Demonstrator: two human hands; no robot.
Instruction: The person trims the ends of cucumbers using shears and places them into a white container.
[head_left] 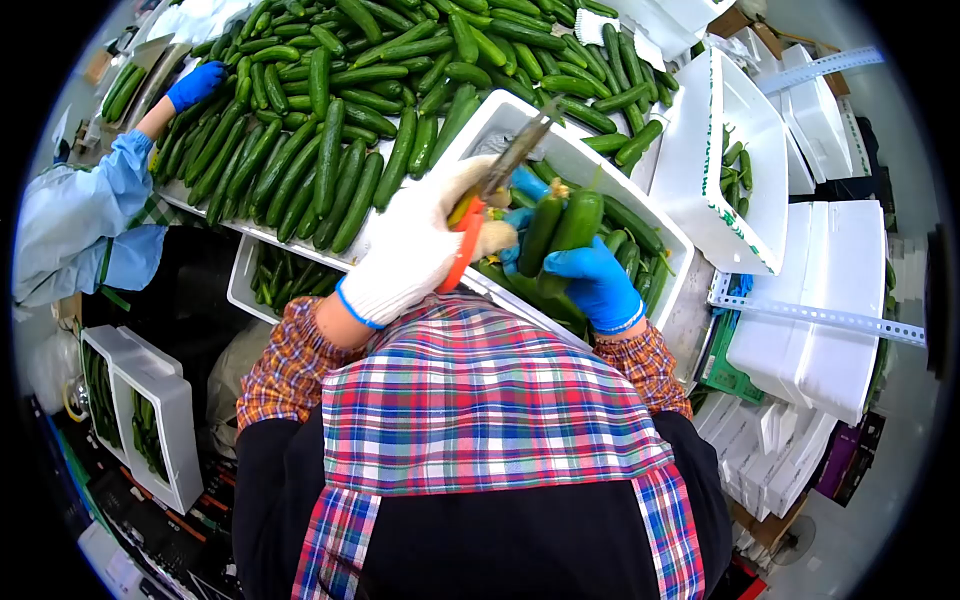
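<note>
My left hand (pixel 405 235), in a white knitted glove, is closed around scissors with orange handles (pixel 464 250). Their worn metal blades (pixel 518 150) point up and to the right. Wearing a blue glove, my right hand (pixel 598 285) grips a few green cucumbers (pixel 577 222), their tips turned upward; one has a dried yellowish blossom. More blue glove shows behind them, partly hidden by the cucumbers and scissors. Both hands are over a white foam box (pixel 668 222) in which more cucumbers (pixel 632 222) lie.
A large pile of cucumbers (pixel 330 75) covers the table beyond. At left, a co-worker's blue-gloved hand (pixel 196 86) touches the pile. White foam boxes (pixel 757 175) stand at right, some stacked, with perforated metal bars (pixel 825 320) nearby. Another foam box (pixel 180 430) with cucumbers sits lower left.
</note>
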